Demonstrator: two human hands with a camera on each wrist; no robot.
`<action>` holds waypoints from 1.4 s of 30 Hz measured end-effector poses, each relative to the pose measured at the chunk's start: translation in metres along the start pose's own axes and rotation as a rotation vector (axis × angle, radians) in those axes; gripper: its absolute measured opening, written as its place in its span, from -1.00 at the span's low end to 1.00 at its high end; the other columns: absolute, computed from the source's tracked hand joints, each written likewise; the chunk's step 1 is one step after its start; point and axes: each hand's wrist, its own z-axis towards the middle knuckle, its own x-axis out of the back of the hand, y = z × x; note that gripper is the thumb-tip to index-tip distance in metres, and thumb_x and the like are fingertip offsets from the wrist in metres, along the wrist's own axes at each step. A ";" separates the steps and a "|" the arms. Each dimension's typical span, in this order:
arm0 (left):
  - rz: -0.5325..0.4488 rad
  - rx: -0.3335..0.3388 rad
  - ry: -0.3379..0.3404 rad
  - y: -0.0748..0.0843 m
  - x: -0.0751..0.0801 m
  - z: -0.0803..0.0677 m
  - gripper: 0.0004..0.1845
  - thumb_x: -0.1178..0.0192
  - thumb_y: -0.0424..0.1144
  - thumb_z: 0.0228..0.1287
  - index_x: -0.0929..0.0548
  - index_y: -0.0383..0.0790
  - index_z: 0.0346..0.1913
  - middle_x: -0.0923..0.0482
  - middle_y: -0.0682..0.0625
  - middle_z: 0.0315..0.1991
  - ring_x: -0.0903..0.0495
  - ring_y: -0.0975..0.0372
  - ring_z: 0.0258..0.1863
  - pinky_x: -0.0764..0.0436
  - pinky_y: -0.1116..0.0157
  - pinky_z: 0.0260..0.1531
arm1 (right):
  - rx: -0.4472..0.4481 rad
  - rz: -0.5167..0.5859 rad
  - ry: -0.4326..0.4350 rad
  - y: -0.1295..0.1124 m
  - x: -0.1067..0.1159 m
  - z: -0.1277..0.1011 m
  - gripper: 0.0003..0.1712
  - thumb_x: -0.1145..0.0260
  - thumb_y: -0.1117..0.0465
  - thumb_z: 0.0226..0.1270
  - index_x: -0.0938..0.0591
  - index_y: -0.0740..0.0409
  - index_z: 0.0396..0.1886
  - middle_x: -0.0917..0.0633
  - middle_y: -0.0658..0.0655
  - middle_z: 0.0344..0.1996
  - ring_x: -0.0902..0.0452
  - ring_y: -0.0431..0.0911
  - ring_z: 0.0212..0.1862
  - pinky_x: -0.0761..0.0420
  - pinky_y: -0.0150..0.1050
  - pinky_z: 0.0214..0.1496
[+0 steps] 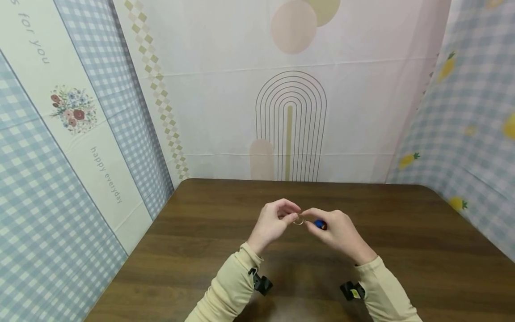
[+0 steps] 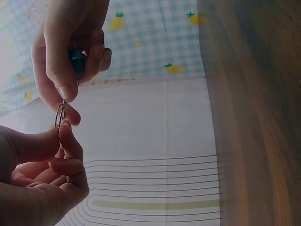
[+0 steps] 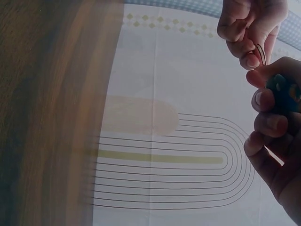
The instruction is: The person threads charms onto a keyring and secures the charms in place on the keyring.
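Observation:
Both hands meet over the table at a keychain, a thin metal key ring (image 1: 299,222) with a small, mostly dark blue charm (image 1: 320,224). My left hand (image 1: 273,223) pinches one side of the ring between thumb and index finger. Opposite it, my right hand (image 1: 338,230) pinches the ring's other end with thumb and index fingertip. In the left wrist view the ring (image 2: 60,115) looks like two loops slightly apart. The charm (image 3: 283,92) sits within the curled right fingers, partly hidden in the right wrist view; its exact shape cannot be made out.
A brown wooden table (image 1: 193,250) lies under the hands. Behind it hangs a white printed cloth (image 1: 217,112), with blue checked cloths (image 1: 24,179) at the sides. Each sleeved forearm carries a small black camera (image 1: 263,285) at the wrist.

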 end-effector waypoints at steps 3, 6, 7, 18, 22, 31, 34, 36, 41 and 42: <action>-0.051 0.022 -0.045 -0.001 0.000 -0.001 -0.89 -0.13 -0.43 0.35 -0.63 -0.36 -0.16 -0.69 -0.27 -0.27 -0.63 0.05 -0.33 -0.51 0.48 -0.40 | 0.009 0.000 0.010 0.000 -0.001 0.000 -0.78 -0.41 0.35 0.12 -0.72 -0.02 -0.25 -0.60 -0.20 -0.64 -0.10 -0.49 -0.65 -0.26 -0.50 -0.57; -0.133 0.062 -0.090 -0.001 0.001 -0.002 -0.86 -0.16 -0.41 0.33 -0.58 -0.38 -0.10 -0.63 -0.25 -0.31 -0.59 0.13 -0.36 -0.51 0.46 -0.37 | 0.007 0.013 0.004 -0.001 -0.002 0.000 -0.78 -0.40 0.36 0.12 -0.71 0.00 -0.25 -0.51 -0.22 -0.70 -0.08 -0.49 -0.65 -0.25 -0.49 -0.59; -0.159 0.081 -0.101 -0.002 0.001 -0.002 -0.84 -0.19 -0.42 0.31 -0.57 -0.37 -0.09 -0.61 -0.20 -0.32 -0.59 0.18 -0.36 -0.52 0.45 -0.35 | 0.002 0.019 -0.001 -0.001 -0.002 0.000 -0.78 -0.40 0.36 0.13 -0.71 -0.01 -0.24 -0.47 -0.23 -0.72 -0.07 -0.48 -0.65 -0.24 -0.49 -0.59; -0.199 0.111 -0.007 -0.007 0.005 -0.002 -0.84 -0.23 -0.50 0.21 -0.66 -0.46 -0.15 -0.66 -0.34 -0.29 -0.65 0.34 -0.41 -0.65 0.33 -0.29 | -0.064 0.003 -0.058 -0.004 -0.004 -0.001 -0.83 -0.39 0.31 0.17 -0.69 -0.01 -0.25 -0.41 -0.24 -0.73 -0.11 -0.47 -0.66 -0.25 -0.48 -0.58; -0.156 0.120 -0.061 -0.008 0.003 -0.001 -0.83 -0.24 -0.47 0.23 -0.67 -0.40 -0.12 -0.67 -0.30 -0.27 -0.63 0.31 -0.39 -0.61 0.39 -0.32 | -0.045 0.047 -0.047 -0.003 -0.006 -0.001 -0.84 -0.36 0.37 0.19 -0.68 0.01 -0.35 -0.63 -0.18 -0.60 -0.25 -0.46 -0.59 -0.36 -0.48 -0.52; -0.105 0.170 -0.343 -0.009 -0.010 -0.003 -0.69 -0.27 -0.31 0.27 -0.62 -0.38 0.03 -0.68 -0.26 -0.07 -0.61 0.32 -0.30 -0.66 0.30 -0.24 | -0.041 0.169 -0.008 -0.002 -0.006 0.002 -0.82 -0.31 0.43 0.24 -0.64 0.04 -0.34 -0.67 -0.07 -0.54 -0.32 -0.43 -0.58 -0.40 -0.45 -0.55; -0.186 0.204 -0.383 -0.011 -0.014 -0.004 -0.70 -0.26 -0.35 0.26 -0.62 -0.39 0.03 -0.68 -0.29 -0.07 -0.57 0.38 -0.35 -0.68 0.20 -0.19 | -0.045 0.178 -0.004 -0.003 -0.006 0.002 -0.84 -0.30 0.42 0.26 -0.63 0.05 -0.33 -0.69 -0.05 -0.49 -0.34 -0.41 -0.53 -0.42 -0.45 -0.50; -0.244 0.219 -0.363 -0.010 -0.015 -0.005 -0.72 -0.26 -0.39 0.25 -0.64 -0.42 0.00 -0.68 -0.33 -0.10 -0.58 0.39 -0.37 -0.67 0.21 -0.18 | -0.058 0.178 0.003 -0.005 -0.006 0.002 -0.89 -0.29 0.38 0.30 -0.63 0.07 -0.31 -0.70 -0.05 -0.47 -0.36 -0.41 -0.51 -0.43 -0.44 -0.48; -0.319 0.231 -0.288 -0.010 -0.010 -0.008 -0.80 -0.25 -0.48 0.21 -0.65 -0.51 -0.12 -0.68 -0.40 -0.20 -0.65 0.32 -0.38 -0.68 0.25 -0.17 | -0.093 0.185 0.014 -0.010 -0.003 0.002 -0.93 -0.26 0.25 0.37 -0.62 0.15 -0.31 -0.70 -0.07 -0.50 -0.42 -0.40 -0.52 -0.47 -0.42 -0.48; -0.319 0.225 -0.281 -0.010 -0.008 -0.008 -0.80 -0.25 -0.49 0.20 -0.64 -0.52 -0.13 -0.68 -0.40 -0.20 -0.66 0.31 -0.37 -0.67 0.29 -0.17 | -0.097 0.188 0.016 -0.011 -0.002 0.002 -0.95 -0.27 0.26 0.36 -0.62 0.14 -0.31 -0.70 -0.07 -0.51 -0.43 -0.40 -0.53 -0.48 -0.41 -0.49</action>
